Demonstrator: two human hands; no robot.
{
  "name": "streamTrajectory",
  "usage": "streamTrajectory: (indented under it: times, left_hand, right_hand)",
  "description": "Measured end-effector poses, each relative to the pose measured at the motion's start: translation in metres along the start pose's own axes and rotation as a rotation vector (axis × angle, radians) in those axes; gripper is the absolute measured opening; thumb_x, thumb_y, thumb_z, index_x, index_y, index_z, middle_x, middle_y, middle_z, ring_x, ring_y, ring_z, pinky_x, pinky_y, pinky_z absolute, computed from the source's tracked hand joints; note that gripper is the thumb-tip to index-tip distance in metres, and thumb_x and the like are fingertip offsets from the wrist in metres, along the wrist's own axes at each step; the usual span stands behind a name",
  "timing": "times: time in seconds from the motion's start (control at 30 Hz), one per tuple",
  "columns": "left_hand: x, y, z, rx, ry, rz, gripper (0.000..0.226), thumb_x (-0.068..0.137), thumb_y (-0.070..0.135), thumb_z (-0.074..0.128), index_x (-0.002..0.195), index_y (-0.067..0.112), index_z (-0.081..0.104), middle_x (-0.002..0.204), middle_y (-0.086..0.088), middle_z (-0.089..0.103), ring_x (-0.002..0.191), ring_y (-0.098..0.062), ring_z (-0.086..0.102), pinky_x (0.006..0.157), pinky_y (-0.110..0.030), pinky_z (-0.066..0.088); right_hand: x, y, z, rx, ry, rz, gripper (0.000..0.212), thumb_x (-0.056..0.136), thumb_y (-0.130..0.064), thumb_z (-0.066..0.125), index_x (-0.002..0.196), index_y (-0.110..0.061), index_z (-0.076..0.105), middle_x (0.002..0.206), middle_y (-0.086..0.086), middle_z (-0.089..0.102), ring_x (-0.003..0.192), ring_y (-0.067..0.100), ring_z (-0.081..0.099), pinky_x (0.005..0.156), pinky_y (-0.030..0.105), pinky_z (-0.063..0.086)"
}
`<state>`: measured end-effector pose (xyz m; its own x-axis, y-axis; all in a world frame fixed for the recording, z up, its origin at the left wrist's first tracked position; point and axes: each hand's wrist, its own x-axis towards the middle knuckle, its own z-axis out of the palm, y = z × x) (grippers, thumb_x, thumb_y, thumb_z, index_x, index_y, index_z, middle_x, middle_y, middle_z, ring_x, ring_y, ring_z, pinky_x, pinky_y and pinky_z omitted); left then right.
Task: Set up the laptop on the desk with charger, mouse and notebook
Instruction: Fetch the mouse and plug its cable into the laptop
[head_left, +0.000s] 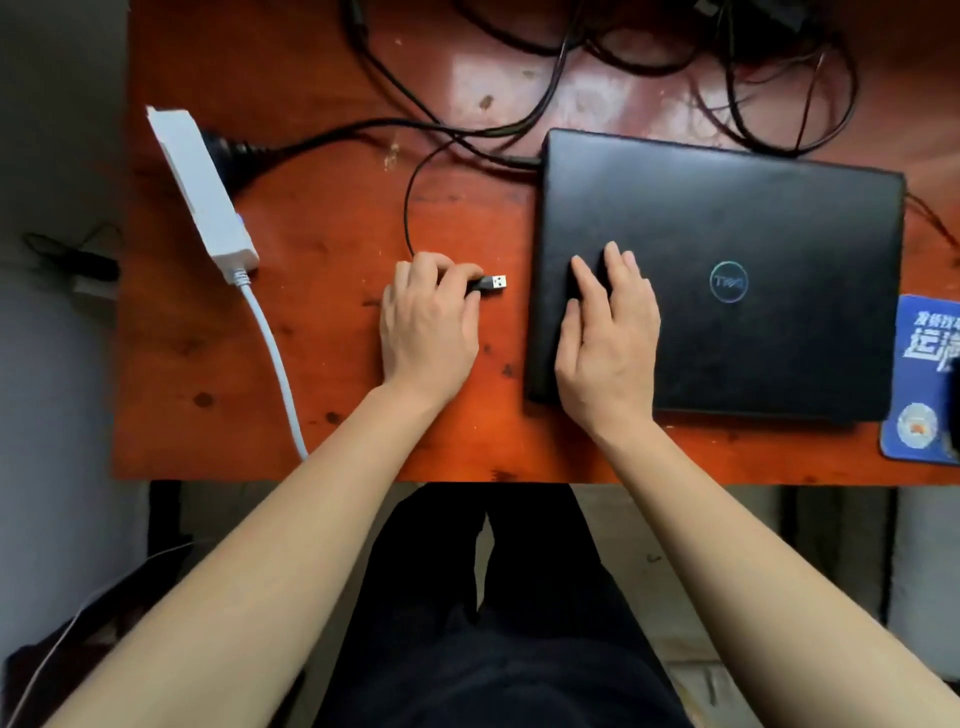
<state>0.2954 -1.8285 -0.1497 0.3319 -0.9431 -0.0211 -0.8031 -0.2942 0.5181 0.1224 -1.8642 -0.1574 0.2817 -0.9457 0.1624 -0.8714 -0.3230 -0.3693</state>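
Laptop (753, 218): black, lid closed, round logo facing up. It lies flat on the right half of the desk (322, 364), which is reddish-brown wood, scuffed and spotted.

Power strip (200, 187): white, long, lying at a slant on the far-left side of the desk. Its white cord (275, 358) runs off the near edge. A black plug (228, 148) with a thick cable sits at its upper side.

Mouse pad (922, 374): blue with white print, cut off by the right edge of the view, just beside the laptop's near right corner. A dark shape at the very edge may be a mouse; too little shows to tell.

Cable tangle (727, 67): black loops heaped on the desk behind the laptop. One lead meets the laptop's left side near the rear corner.

Right hand (608, 332): palm down, fingers straight and slightly spread, resting flat on the left part of the lid. It grasps nothing.

Left hand (428, 327): on the bare desk left of the laptop, fingers curled round the black body of a USB plug (488, 284).

Thin black cable (408, 208): arcs away from the left hand toward the tangle.

USB plug's metal end: sticks out past the fingers, pointing right at the laptop's left edge, near it but not touching.
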Motion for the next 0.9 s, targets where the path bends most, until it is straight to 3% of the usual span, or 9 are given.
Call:
streamTrajectory:
  times: [0.23, 0.47, 0.9]
  left_hand:
    - [-0.001, 0.007, 0.020, -0.048, 0.080, 0.054, 0.023, 0.091, 0.024, 0.059, 0.111, 0.020, 0.070, 0.106, -0.003, 0.064, 0.096, -0.029, 0.055, 0.077, -0.039, 0.033]
    - [0.000, 0.013, 0.025, -0.028, 0.100, 0.018, 0.022, 0.093, 0.024, 0.058, 0.112, 0.022, 0.070, 0.105, -0.001, 0.064, 0.092, -0.027, 0.054, 0.074, -0.039, 0.033]
    - [-0.004, 0.011, 0.035, 0.025, 0.151, 0.151, 0.025, 0.092, 0.006, 0.061, 0.113, 0.016, 0.070, 0.106, -0.004, 0.064, 0.095, -0.025, 0.052, 0.076, -0.038, 0.036]
  right_hand:
    - [0.001, -0.001, 0.004, -0.027, 0.028, 0.003, 0.042, 0.101, -0.015, 0.048, 0.141, -0.007, 0.056, 0.154, 0.020, 0.043, 0.146, 0.036, 0.036, 0.118, 0.052, 0.028]
    - [0.002, 0.000, 0.002, -0.039, 0.005, -0.003, 0.042, 0.101, -0.014, 0.047, 0.141, -0.005, 0.055, 0.155, 0.022, 0.040, 0.146, 0.038, 0.034, 0.120, 0.051, 0.025]
    - [0.000, 0.000, -0.001, -0.028, -0.056, -0.013, 0.045, 0.101, -0.014, 0.047, 0.144, -0.004, 0.051, 0.156, 0.025, 0.037, 0.147, 0.042, 0.031, 0.117, 0.057, 0.025]
